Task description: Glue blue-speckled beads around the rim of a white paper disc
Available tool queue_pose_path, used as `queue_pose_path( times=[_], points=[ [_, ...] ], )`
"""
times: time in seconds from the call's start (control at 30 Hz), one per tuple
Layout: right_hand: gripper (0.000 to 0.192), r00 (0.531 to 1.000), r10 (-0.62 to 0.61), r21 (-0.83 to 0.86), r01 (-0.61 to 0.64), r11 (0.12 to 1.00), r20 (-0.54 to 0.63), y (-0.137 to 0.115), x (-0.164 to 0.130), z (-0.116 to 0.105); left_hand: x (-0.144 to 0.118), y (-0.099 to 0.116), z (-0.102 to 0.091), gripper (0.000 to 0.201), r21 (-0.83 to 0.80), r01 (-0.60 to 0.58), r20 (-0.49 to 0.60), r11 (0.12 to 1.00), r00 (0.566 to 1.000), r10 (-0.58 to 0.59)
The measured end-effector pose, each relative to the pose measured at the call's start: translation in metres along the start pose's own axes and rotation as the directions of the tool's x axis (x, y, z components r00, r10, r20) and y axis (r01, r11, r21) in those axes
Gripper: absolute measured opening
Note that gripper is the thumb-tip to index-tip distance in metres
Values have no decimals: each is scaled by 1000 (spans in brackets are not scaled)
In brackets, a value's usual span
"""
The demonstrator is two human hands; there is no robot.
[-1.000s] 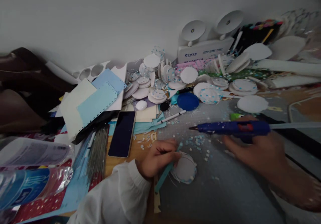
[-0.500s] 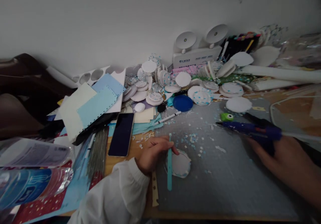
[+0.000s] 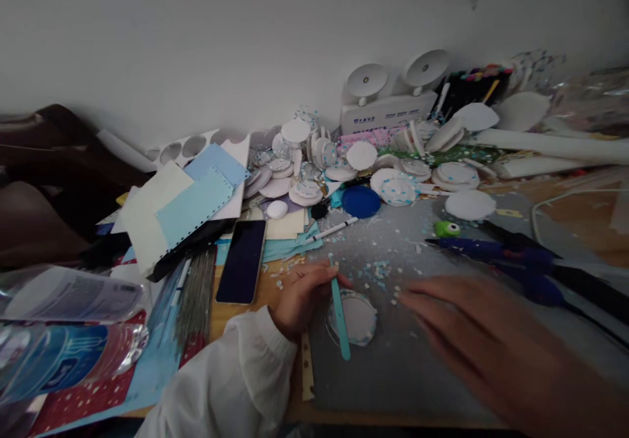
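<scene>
My left hand (image 3: 308, 295) pinches one end of a teal craft stick (image 3: 341, 320) that slants down toward me. Beneath the stick, on the grey mat (image 3: 422, 372), is a round white disc (image 3: 358, 319) with pale blue bits around its rim; my left fingers are at its upper edge. My right hand (image 3: 466, 333) hovers over the mat's right side, blurred, with fingers stretched out and nothing in them. Beyond it lies a dark blue glue gun (image 3: 496, 255), its nozzle pointing left, beside a small green punch (image 3: 446, 228).
Many white discs (image 3: 470, 205) are piled along the wall, near a blue lid (image 3: 361, 201). A phone (image 3: 241, 261), paper sheets (image 3: 194, 209) and wire stems (image 3: 195, 300) lie left. Plastic bottles (image 3: 73, 359) fill the left corner. Tiny confetti (image 3: 376, 271) dots the mat.
My right hand has let go of the glue gun, which now lies on the mat, and has moved left toward the disc. The teal stick's lower end has swung right.
</scene>
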State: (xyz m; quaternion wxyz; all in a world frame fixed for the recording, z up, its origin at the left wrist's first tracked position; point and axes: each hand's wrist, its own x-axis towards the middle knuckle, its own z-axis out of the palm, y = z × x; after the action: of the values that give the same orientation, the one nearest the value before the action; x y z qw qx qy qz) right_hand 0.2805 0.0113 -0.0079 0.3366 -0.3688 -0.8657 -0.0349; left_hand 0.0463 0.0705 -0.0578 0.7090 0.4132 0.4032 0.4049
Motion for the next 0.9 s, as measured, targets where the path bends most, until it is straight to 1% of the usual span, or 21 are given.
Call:
queue_pose_path(
  times=[0.07, 0.1, 0.17, 0.27, 0.37, 0.47, 0.5, 0.53, 0.57, 0.6, 0.63, 0.67, 0.7, 0.73, 0.77, 0.83, 0.9],
  points=[
    [28, 985, -170, -56, 171, 984, 28, -3, 23, 22, 1, -1, 1, 27, -41, -17, -25, 999, 1000, 16],
    [29, 974, -219, -70, 222, 972, 59, -4, 32, 31, 2, -1, 1, 26, -61, -32, -40, 998, 999, 30],
    [28, 953, -300, -94, 303, 948, 43, -3, 47, 47, 3, -2, 1, 26, -86, -62, -61, 994, 997, 57],
    [27, 914, -407, -119, 403, 907, -4, -1, 59, 60, 2, -1, 2, 34, -88, -69, -60, 994, 996, 64],
    [25, 883, -467, -151, 455, 878, -54, 2, 62, 63, 1, -1, 3, 43, -82, -53, -45, 995, 998, 50],
    [21, 876, -466, -147, 448, 882, -128, 10, 57, 60, 1, -4, 2, 47, -59, -52, -24, 997, 998, 51],
    [18, 881, -449, -123, 435, 892, -149, 14, 54, 58, 1, -4, 1, 46, -34, -57, -17, 998, 998, 57],
    [16, 893, -418, -77, 411, 908, -166, 19, 51, 55, 1, -3, 0, 44, 12, -70, -17, 997, 997, 70],
    [14, 916, -359, -18, 362, 932, -180, 23, 48, 52, 2, -1, -1, 42, 86, -95, -19, 992, 995, 97],
    [14, 942, -268, 55, 284, 957, -201, 27, 44, 50, 2, 2, -2, 40, 184, -132, -15, 974, 990, 137],
    [16, 961, -149, 139, 185, 973, -235, 31, 39, 48, 2, 5, -3, 37, 298, -183, 0, 937, 981, 192],
    [17, 962, -10, 227, 74, 971, -272, 35, 35, 46, 2, 8, -5, 34, 407, -242, 46, 881, 968, 245],
    [18, 944, 126, 310, -27, 950, -304, 37, 30, 45, 2, 12, -6, 32, 488, -302, 115, 819, 952, 283],
    [17, 913, 249, 384, -113, 916, -323, 39, 26, 45, 1, 15, -7, 30, 544, -363, 200, 757, 932, 304],
    [14, 880, 352, 449, -188, 874, -318, 41, 21, 45, 1, 17, -8, 28, 582, -420, 288, 696, 907, 307],
    [7, 837, 493, 550, -303, 778, -236, 43, 15, 48, 0, 20, -9, 30, 632, -514, 444, 580, 854, 273],
    [7, 814, 563, 616, -374, 693, -139, 44, 11, 50, 0, 21, -8, 32, 661, -564, 534, 495, 817, 219]
  ],
)
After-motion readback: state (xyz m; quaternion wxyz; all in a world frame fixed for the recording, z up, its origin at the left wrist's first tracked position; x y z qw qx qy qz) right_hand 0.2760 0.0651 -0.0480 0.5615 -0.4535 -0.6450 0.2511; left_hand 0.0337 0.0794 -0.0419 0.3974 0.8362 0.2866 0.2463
